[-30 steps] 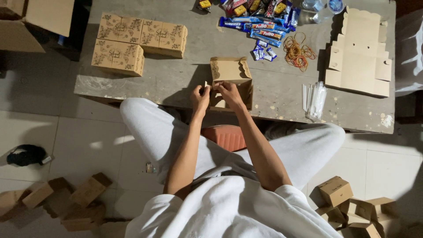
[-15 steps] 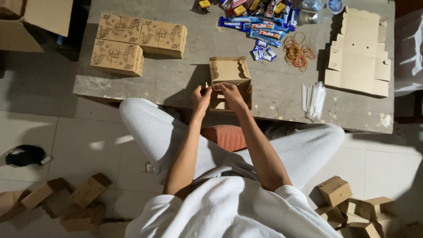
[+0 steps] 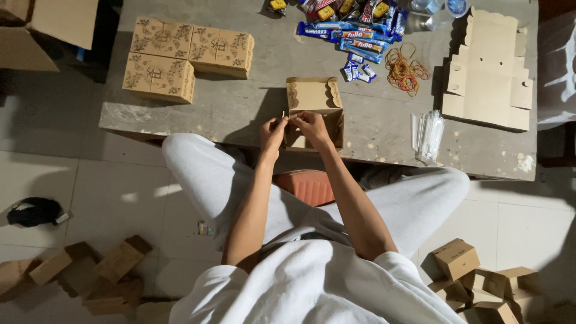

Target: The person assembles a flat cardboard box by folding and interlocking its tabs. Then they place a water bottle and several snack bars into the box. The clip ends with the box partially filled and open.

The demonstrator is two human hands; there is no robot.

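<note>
Dim, warm light — hard shadows

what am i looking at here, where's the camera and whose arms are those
There is no machine here. The camera sits on a person's head and looks straight down, so the two bare arms coming up from the bottom belong to the wearer, who sits at a low grey table.

The left hand and right hand meet at the near edge of an open brown cardboard box with a scalloped flap. Both touch it; what the fingers pinch is too small to tell.

Further back on the left stand three closed printed boxes. At the top lie snack bars in coloured wrappers, beside a heap of rubber bands. On the right lie clear plastic packets and a stack of flat unfolded box blanks. More small boxes lie on the tiled floor.
</note>
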